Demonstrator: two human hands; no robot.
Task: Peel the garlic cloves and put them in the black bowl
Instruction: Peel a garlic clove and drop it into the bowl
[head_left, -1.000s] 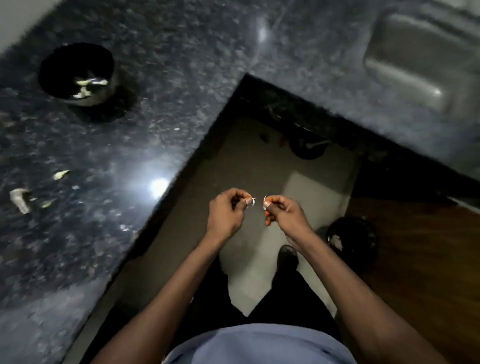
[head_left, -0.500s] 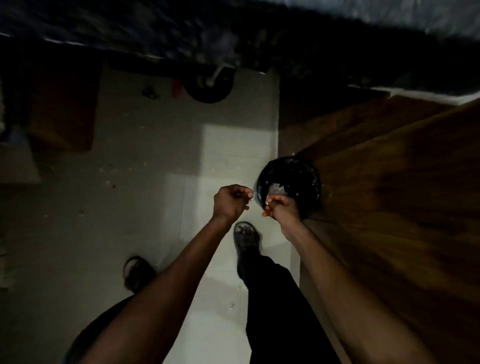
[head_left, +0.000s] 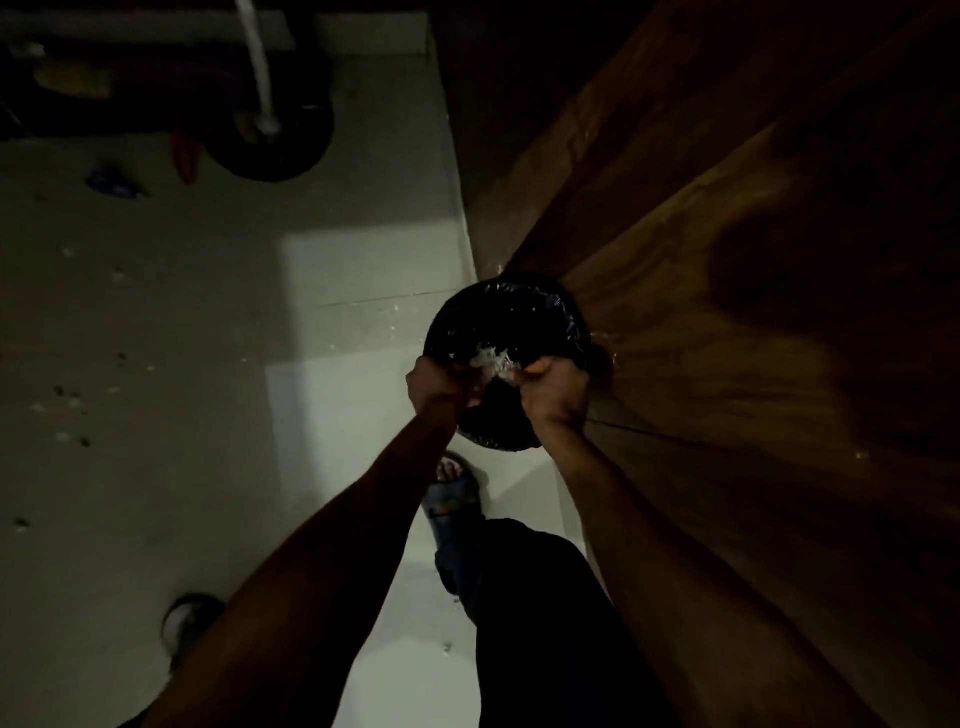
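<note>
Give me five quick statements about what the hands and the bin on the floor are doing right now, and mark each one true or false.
1. Both hands, the left hand and the right hand, are held over the black-lined bin. True.
2. The bin stands on a granite counter. False: it stands on the floor, against a wooden panel.
3. Pale papery scraps show between the hands, above the bin. True.
4. The hands are spread far apart. False: they are close together, with a small gap.
5. The person is barefoot. False: a sandalled foot shows below the hands.
</note>
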